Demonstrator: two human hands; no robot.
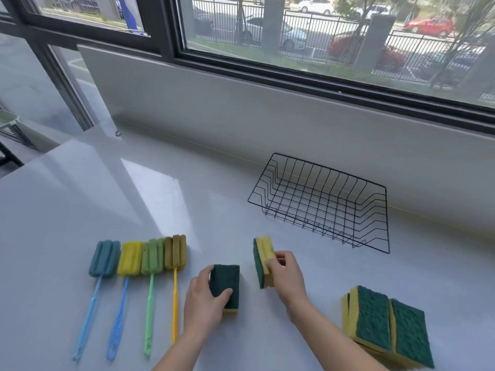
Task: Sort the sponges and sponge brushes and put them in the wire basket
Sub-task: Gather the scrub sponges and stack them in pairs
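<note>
My left hand [204, 298] grips a green-topped yellow sponge [226, 283] lying flat on the white counter. My right hand [288, 275] holds a second green-and-yellow sponge [262, 257] tilted up on its edge. The black wire basket [325, 202] stands beyond my right hand, near the wall, with nothing in it. Several sponge brushes lie side by side at the left: a teal one [105, 257], a yellow one [130, 258], a green one [152, 256] and a brown one [175, 251]. More green-and-yellow sponges [385, 325] sit in a pile at the lower right.
The white counter [107, 199] meets a low white wall [241, 113] under a dark-framed window. A metal rack [10, 129] stands off the counter's left end.
</note>
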